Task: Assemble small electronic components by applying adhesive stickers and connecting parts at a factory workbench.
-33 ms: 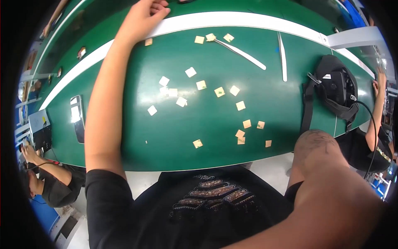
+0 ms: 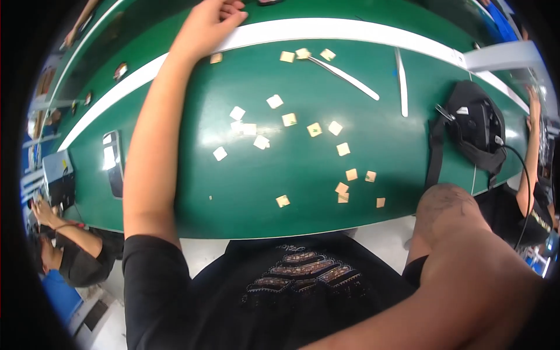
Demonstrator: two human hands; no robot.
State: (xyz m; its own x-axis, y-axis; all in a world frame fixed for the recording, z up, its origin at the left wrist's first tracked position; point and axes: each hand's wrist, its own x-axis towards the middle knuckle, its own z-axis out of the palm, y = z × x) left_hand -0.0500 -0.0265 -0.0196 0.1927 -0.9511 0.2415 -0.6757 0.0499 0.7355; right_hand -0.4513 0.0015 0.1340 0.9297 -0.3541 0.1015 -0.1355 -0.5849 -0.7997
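My left hand [image 2: 214,22] reaches past the white rail at the table's far side, partly cut off by the top edge. Its fingers are loosely bent and the thumb stands apart; I see nothing held. Close to that wrist lies a small tan square [image 2: 216,58]. More pale squares, some with green marks, are scattered over the green table [image 2: 233,181]. White tweezers [image 2: 350,80] lie slanted, tip touching a square [image 2: 303,53] at the back. A second pair of tweezers [image 2: 402,87] lies to their right. My right elbow [image 2: 448,201] is bent at the front edge; that hand is out of view.
A black bag [image 2: 475,125] with a strap and a cable sits at the right. A phone [image 2: 114,163] lies left of my left arm, with a grey and black box [image 2: 58,178] beyond. Co-workers' arms [image 2: 76,236] show at both sides. The white rail [image 2: 326,28] crosses the far side.
The whole view has shifted slightly, so everything appears a little farther right. Hands, squares and tweezers keep their places relative to each other.
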